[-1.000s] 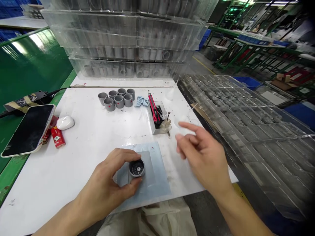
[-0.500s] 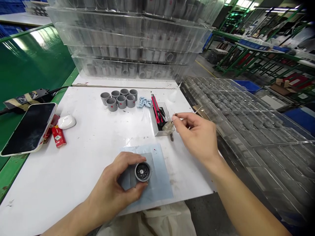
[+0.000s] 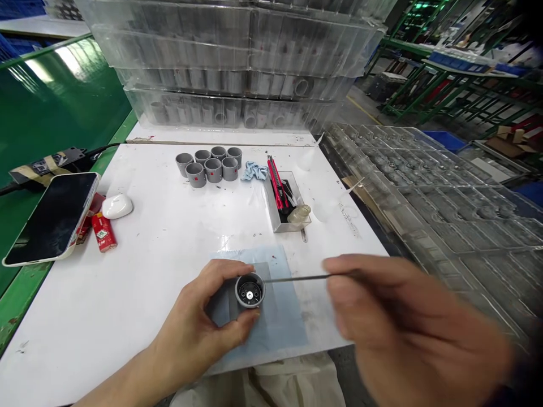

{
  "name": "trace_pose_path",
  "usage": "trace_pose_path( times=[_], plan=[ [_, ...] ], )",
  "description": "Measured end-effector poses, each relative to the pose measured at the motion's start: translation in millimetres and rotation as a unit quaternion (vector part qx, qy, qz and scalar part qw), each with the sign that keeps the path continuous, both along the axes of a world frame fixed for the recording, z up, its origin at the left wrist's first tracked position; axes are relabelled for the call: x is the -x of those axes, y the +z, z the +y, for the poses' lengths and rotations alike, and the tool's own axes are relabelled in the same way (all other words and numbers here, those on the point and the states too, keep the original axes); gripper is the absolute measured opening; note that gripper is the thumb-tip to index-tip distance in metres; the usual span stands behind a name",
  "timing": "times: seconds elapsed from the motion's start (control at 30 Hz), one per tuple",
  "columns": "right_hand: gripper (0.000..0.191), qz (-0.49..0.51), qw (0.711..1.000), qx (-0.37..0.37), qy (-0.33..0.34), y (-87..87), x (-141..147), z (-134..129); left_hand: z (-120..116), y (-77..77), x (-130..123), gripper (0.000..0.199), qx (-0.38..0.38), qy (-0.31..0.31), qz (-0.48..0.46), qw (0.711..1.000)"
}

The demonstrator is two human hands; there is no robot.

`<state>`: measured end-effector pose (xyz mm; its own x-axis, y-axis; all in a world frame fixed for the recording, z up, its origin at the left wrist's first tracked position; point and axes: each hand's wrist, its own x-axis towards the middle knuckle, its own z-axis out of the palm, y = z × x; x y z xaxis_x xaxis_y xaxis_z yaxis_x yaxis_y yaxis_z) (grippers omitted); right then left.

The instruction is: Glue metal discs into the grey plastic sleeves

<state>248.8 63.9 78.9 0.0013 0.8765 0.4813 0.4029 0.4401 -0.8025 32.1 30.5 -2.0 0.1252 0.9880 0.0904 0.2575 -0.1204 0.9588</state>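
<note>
A gray cylindrical cup [image 3: 250, 290] with a dark inside and a bright center stands on a blue cloth [image 3: 286, 305]. Thumb and fingers of my left hand [image 3: 212, 308] grip its two sides. My right hand [image 3: 394, 316], blurred by motion, pinches a thin dark rod [image 3: 297, 278]; the rod points left, its tip by the cup's right rim. Whether the tip touches the rim I cannot tell. Behind them, a clear box [image 3: 289, 227] holds a red and black cutter [image 3: 278, 183] and a small glass jar [image 3: 299, 213].
Several gray cups [image 3: 212, 169] stand at the back beside a crumpled blue cloth [image 3: 254, 170]. A phone [image 3: 53, 217], a white case [image 3: 117, 206] and a red packet [image 3: 104, 232] lie left. Stacked clear trays [image 3: 190, 51] rise behind; more trays [image 3: 424, 181] are on the right.
My right hand has come from the glass jar toward me and the cup, and the thin rod now shows in its fingers. My left hand still holds the cup. The view has shifted slightly.
</note>
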Motion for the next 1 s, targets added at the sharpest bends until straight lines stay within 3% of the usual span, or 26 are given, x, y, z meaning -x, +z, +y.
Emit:
trace_pose_path(
  times=[0.13, 0.27, 0.4, 0.6, 0.73, 0.8, 0.87, 0.93, 1.0],
  plan=[
    [0.015, 0.004, 0.995, 0.028, 0.098, -20.8, 11.4, 4.1, -0.2, -4.0, 0.8, 0.054, 0.016, -0.007, -0.015, 1.000],
    [0.010, 0.026, 0.989, 0.055, 0.133, -32.3, 18.2, 11.4, -0.2, -6.9, 1.1, 0.052, 0.018, -0.012, -0.024, 0.999],
    [0.013, 0.024, 0.990, 0.030, 0.133, -37.6, 18.5, 12.1, -0.8, -6.9, 1.3, 0.055, 0.012, -0.015, -0.021, 1.000],
    [0.026, -0.063, 0.991, -0.044, 0.113, -40.9, 11.6, 13.3, -0.4, -5.9, -0.1, 0.056, 0.002, -0.015, -0.016, 1.000],
    [0.029, -0.058, 0.990, -0.032, 0.122, -33.0, 7.3, 4.7, -0.6, -5.7, 0.6, 0.054, 0.006, -0.012, -0.005, 1.000],
    [0.024, -0.025, 0.996, -0.007, 0.081, -24.2, 2.1, -0.8, -1.2, -5.3, 1.3, 0.054, 0.001, -0.007, 0.006, 1.000],
    [0.018, 0.013, 1.000, 0.011, -0.004, -14.5, -5.3, 0.1, -1.5, -4.3, 1.2, 0.055, -0.009, -0.005, 0.023, 1.000],
    [0.013, 0.050, 0.992, -0.035, -0.108, -6.9, -12.8, 12.4, -1.1, -2.7, 0.3, 0.056, -0.032, -0.010, 0.040, 0.999],
    [0.010, 0.071, 0.975, -0.121, -0.170, -4.0, -18.5, 35.1, -0.2, -1.3, -0.8, 0.058, -0.064, -0.022, 0.057, 0.996]
  ],
)
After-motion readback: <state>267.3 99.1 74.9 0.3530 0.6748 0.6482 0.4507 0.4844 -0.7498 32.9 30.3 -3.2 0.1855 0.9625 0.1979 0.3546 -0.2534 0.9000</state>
